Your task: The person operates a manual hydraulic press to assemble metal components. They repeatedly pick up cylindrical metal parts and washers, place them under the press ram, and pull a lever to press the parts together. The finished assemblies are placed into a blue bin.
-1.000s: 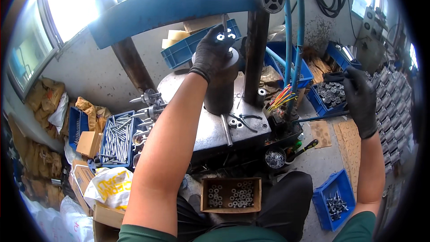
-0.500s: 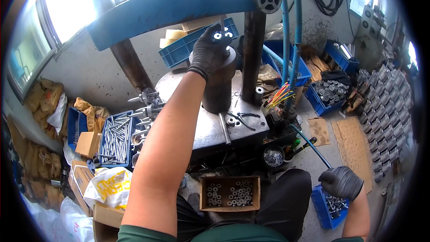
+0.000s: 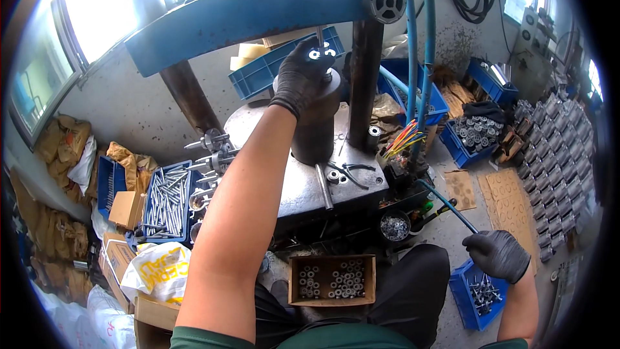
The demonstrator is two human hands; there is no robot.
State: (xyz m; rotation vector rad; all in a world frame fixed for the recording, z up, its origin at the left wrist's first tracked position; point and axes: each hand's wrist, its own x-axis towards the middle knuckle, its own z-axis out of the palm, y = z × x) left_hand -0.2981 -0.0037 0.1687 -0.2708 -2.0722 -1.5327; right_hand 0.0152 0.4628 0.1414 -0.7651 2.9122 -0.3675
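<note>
My left hand (image 3: 300, 74), in a black glove, is closed round a metal part with bright round ends (image 3: 316, 55) just under a thin press rod (image 3: 320, 35). Its fingers hide most of that part. Below it stands a thick dark steel cylinder (image 3: 314, 126) on the metal press table (image 3: 294, 197). Off to the right, my gloved right hand (image 3: 498, 256) is wrapped round the end of a long blue lever (image 3: 455, 213), which slopes down from beside the press.
A box of small metal rings (image 3: 331, 302) sits between my legs. Blue bins of rods (image 3: 169, 200) and bolts (image 3: 479, 323) flank me. Pliers (image 3: 354, 171) and a steel bar (image 3: 324, 187) lie on the table. Stacked metal cylinders (image 3: 558, 168) stand far right; a blue crossbeam (image 3: 258, 10) spans above.
My right hand has shifted slightly up and to the right, and the lever's end has risen with it. My left hand stays at the metal part.
</note>
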